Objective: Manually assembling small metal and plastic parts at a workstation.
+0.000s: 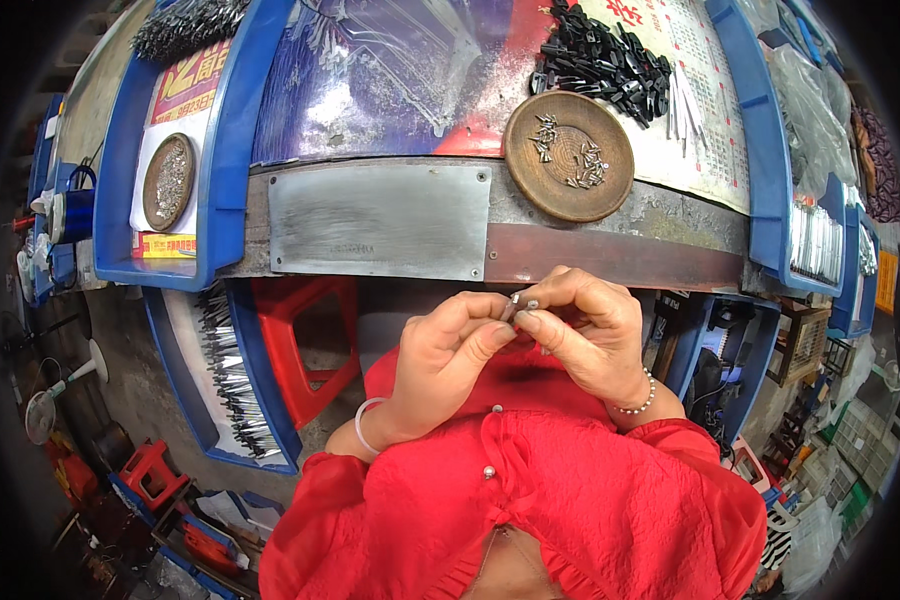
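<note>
My left hand [457,345] and my right hand [587,318] meet just in front of the bench edge. Each pinches a small silvery metal piece [516,299] between thumb and fingertips; whether it is one part or two I cannot make out. Beyond my right hand, a round brown dish [530,190] sits on the bench's edge with two small heaps of tiny metal parts [587,165]. Behind the dish lies a pile of black plastic pieces [610,65], with several thin silvery rods [685,112] beside it.
A metal plate [380,220] is screwed to the bench edge. At left, a blue tray [225,150] holds an oval dish [169,180] of small metal bits. Another blue tray [760,130] stands at right. Below are a red stool [295,345] and a blue bin [275,400] of black-tipped rods.
</note>
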{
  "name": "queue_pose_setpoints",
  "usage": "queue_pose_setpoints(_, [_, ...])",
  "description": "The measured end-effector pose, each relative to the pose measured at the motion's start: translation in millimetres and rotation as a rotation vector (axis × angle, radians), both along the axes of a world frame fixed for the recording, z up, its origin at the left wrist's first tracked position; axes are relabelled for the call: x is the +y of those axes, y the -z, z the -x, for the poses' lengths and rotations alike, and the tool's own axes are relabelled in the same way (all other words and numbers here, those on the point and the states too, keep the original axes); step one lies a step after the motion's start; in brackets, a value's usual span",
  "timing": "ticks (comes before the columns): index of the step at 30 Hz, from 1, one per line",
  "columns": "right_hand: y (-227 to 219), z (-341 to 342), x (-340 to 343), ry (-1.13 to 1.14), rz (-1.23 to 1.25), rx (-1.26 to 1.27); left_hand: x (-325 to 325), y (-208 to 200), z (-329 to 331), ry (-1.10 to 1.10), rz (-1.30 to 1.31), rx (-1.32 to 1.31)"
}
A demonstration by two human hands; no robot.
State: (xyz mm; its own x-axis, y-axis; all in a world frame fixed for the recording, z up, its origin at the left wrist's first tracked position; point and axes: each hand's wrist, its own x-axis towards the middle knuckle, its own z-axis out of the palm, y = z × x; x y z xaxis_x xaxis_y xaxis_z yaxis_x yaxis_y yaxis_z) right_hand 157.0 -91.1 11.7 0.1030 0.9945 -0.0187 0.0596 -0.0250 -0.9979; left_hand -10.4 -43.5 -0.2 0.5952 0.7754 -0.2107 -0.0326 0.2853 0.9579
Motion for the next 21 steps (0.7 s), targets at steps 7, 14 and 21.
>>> queue_pose_setpoints(7, [1.2, 0.2, 1.7, -0.015, -0.119, -0.099, -0.4, 7.4, 3.5, 0.026, 0.101, -0.056])
queue_pose_setpoints(14, [1.5, -0.4, 2.4, -0.032, -0.139, -0.144, -0.8, 7.8, 1.4, 0.021, 0.2, -0.198])
queue_pose_setpoints(21, [2.5, -0.6, 2.7, -0.051, -0.076, -0.127, 2.5, 9.0, 3.3, 0.104, 0.2, -0.206])
